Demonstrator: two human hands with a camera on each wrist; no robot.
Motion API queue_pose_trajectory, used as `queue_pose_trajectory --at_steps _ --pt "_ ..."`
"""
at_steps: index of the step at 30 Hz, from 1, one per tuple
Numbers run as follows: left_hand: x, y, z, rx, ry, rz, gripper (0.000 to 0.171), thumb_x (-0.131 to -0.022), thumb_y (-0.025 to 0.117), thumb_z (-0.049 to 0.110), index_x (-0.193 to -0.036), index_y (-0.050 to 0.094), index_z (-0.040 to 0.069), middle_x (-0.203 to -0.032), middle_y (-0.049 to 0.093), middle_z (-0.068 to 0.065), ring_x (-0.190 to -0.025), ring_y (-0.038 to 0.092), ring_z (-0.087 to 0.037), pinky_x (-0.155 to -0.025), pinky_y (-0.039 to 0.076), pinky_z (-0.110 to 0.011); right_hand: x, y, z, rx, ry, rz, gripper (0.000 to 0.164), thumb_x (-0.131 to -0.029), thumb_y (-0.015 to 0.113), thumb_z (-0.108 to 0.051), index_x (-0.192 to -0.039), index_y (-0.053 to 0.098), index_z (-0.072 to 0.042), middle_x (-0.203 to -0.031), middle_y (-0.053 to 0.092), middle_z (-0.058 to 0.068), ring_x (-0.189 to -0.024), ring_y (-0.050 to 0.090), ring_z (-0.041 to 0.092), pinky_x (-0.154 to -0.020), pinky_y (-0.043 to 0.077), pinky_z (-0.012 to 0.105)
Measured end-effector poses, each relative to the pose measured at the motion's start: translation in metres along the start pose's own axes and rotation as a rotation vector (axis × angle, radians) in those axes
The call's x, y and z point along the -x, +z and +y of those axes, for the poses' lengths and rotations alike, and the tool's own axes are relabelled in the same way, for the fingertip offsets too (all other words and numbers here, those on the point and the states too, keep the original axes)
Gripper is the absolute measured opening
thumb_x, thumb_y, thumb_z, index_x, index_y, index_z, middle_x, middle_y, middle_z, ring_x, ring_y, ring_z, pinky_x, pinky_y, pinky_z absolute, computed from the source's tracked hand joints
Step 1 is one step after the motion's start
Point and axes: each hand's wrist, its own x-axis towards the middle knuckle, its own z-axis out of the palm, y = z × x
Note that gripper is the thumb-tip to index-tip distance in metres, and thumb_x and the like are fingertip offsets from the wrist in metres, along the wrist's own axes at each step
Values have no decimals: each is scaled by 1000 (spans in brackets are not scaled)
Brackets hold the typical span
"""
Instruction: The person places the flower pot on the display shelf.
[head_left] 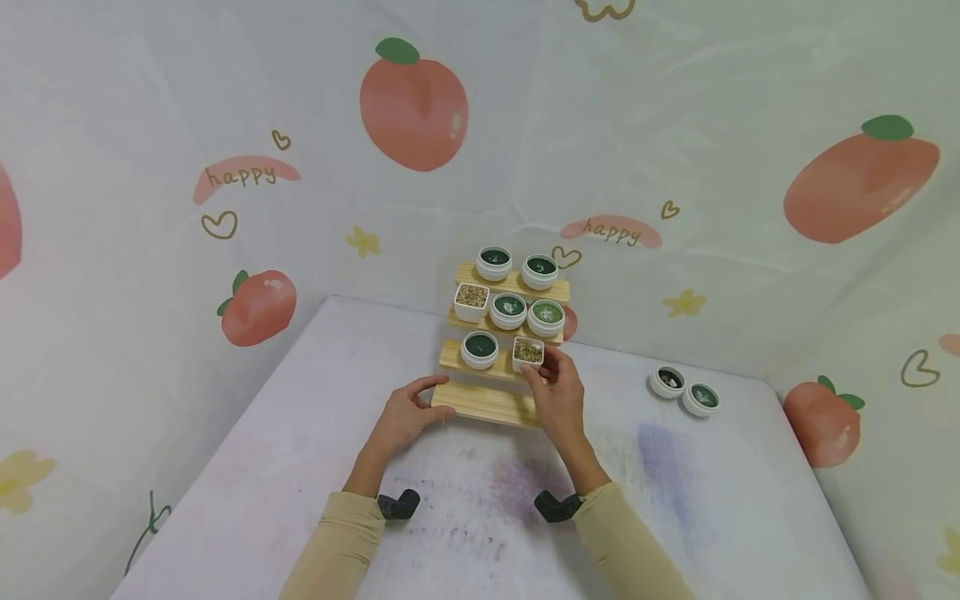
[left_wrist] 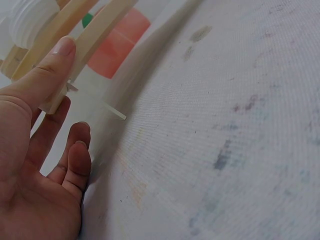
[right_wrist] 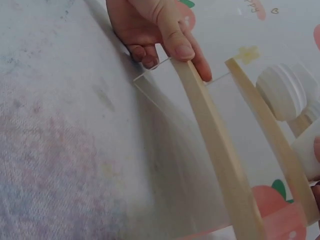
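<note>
A tiered display rack with light wooden shelves point(head_left: 483, 402) stands at the back of the table, carrying several small white pots. My left hand point(head_left: 405, 414) pinches the left end of its lowest shelf; the left wrist view shows the thumb point(left_wrist: 57, 62) laid on the wood and fingers beneath. Between thumb and fingers, my right hand point(head_left: 561, 396) holds a small square white pot point(head_left: 528, 353) with greenish-brown bits inside, at the right of the second shelf up. Whether this pot's base touches the shelf cannot be told. Beside it sits a round pot point(head_left: 479, 350) with a dark green top.
Three pots stand on the third shelf, among them a square one point(head_left: 471, 302). Two round pots point(head_left: 494, 262) point(head_left: 540, 271) occupy the top shelf. Farther right on the table are two more round pots point(head_left: 667, 382) point(head_left: 701, 400). A fruit-printed cloth point(head_left: 510, 133) hangs behind.
</note>
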Motion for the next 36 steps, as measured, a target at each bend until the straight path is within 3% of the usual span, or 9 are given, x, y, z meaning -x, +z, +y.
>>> queue_pose_trajectory --at_steps 5,10,16,18,26,36 --pt "-1 -1 -1 1 3 0 60 -61 83 55 -116 59 49 -56 46 2 -49 37 -12 -47 34 -25 -1 3 5 33 13 4 50 -87 70 -31 -128 54 -8 -114 63 9 -97 63 17 -82 49 19" --pt "-2 -2 0 2 3 0 60 -61 84 55 -116 59 49 -56 45 2 -49 36 -12 -47 34 -25 -1 3 -1 23 3 5 50 -86 72 -24 -128 53 -3 -114 62 14 -98 63 21 -83 49 22" --pt "1 -2 2 6 -2 1 59 -62 84 53 -117 60 48 -55 46 2 -49 37 -11 -47 34 -25 3 -10 -39 -63 17 -31 50 -84 73 -8 -126 52 8 -116 60 24 -103 61 34 -90 49 46" --pt "1 -1 2 10 -1 -1 59 -63 84 52 -116 60 47 -56 47 2 -50 38 -11 -48 35 -25 4 -14 -41 -76 5 -41 50 -83 73 -7 -126 52 10 -116 59 26 -104 60 37 -90 49 50" --pt "2 1 1 4 -8 7 59 -62 85 52 -115 61 47 -58 48 2 -51 40 -12 -48 35 -25 2 -27 -3 -28 1 -47 52 -85 73 -21 -126 53 3 -123 57 19 -114 56 34 -94 48 47" --pt "1 0 1 2 6 1 64 -61 84 54 -120 61 43 -57 49 1 -51 40 -11 -48 36 -25 -1 -56 14 83 20 9 53 -85 74 -21 -127 54 2 -123 56 18 -114 54 31 -93 47 45"
